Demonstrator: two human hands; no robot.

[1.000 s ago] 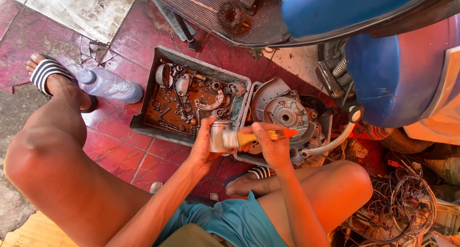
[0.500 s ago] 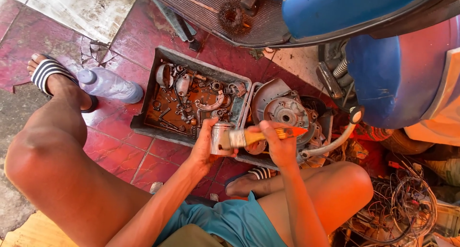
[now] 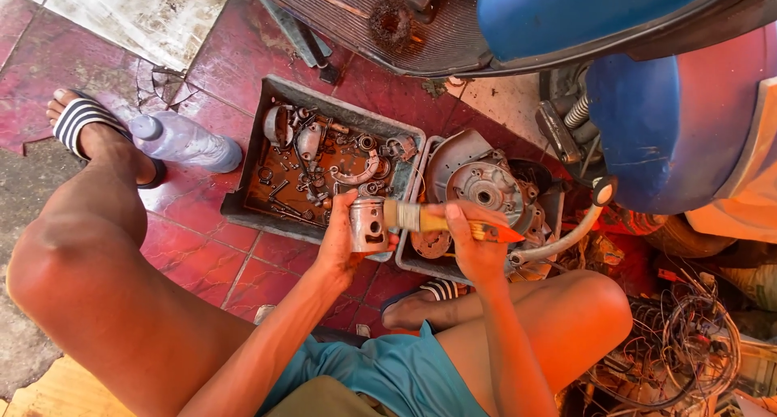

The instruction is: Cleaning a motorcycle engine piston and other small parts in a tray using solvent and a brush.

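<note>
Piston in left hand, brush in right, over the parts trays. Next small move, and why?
Probably sweep the brush across the piston wall. The left hand holds the piston on its side above the oily parts tray, and the right hand has the bristles right at its open end, so drips would likely fall into the tray.

By your left foot lies 1 plastic bottle (image 3: 188,142); ahead, a grey tray (image 3: 243,192) of rusty parts, blue scooter body (image 3: 647,117), tangled wires (image 3: 688,344).
</note>
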